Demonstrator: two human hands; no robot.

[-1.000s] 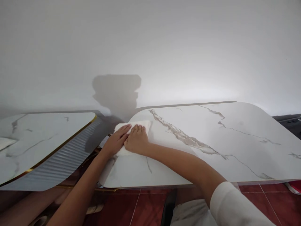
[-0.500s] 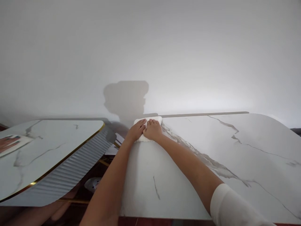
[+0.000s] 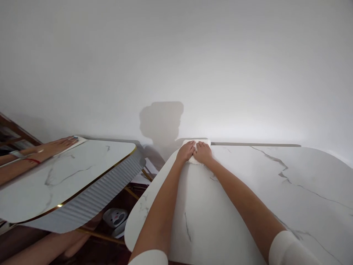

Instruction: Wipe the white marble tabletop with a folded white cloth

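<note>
A folded white cloth (image 3: 195, 161) lies at the far edge of a white marble-patterned table (image 3: 215, 213), close to the wall. My left hand (image 3: 186, 151) rests flat on its left part, fingers stretched forward. Beside it, my right hand (image 3: 203, 152) presses on the right part, also with fingers extended. The two hands nearly touch at the thumbs. Both forearms reach straight out over the tabletop. Most of the cloth's middle is hidden under the hands.
To the left stands a second marble-patterned table (image 3: 91, 162) with a gold trim and ribbed side. Another person's hand (image 3: 59, 146) lies on a white cloth (image 3: 81, 140) there. A gap separates the tables, with a shoe (image 3: 116, 218) below. A wall (image 3: 248, 73) rises behind.
My hands and the cloth have slid right along the table's far edge. The other person's hand and cloth have moved to the back edge of the left table. The view has shifted.
</note>
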